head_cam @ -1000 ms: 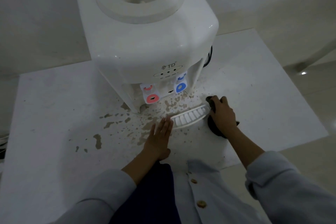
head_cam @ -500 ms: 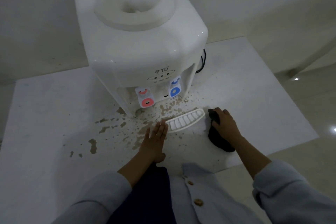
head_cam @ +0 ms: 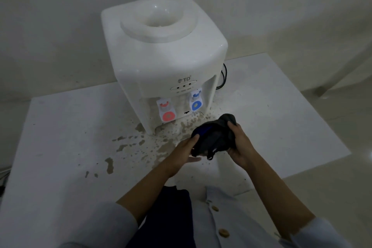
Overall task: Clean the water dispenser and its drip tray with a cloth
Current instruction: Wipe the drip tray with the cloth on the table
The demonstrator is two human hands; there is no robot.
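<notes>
Both hands now grip the dark cloth point(head_cam: 214, 137) at frame centre: left hand point(head_cam: 184, 152), right hand point(head_cam: 240, 145); wiping hasn't begun, drip tray hidden.

Water dispenser point(head_cam: 161, 62) stands at back-centre of table point(head_cam: 60, 137), w/ wall point(head_cam: 60, 16) behind. Two taps on its front: one left point(head_cam: 167, 110), one right point(head_cam: 195, 100). Splatter point(head_cam: 128, 145) lies on table in front & to left. Cloth point(head_cam: 214, 137) is held above table in front of dispenser, btwn left hand point(head_cam: 181, 153) & right hand point(head_cam: 240, 145).
</notes>
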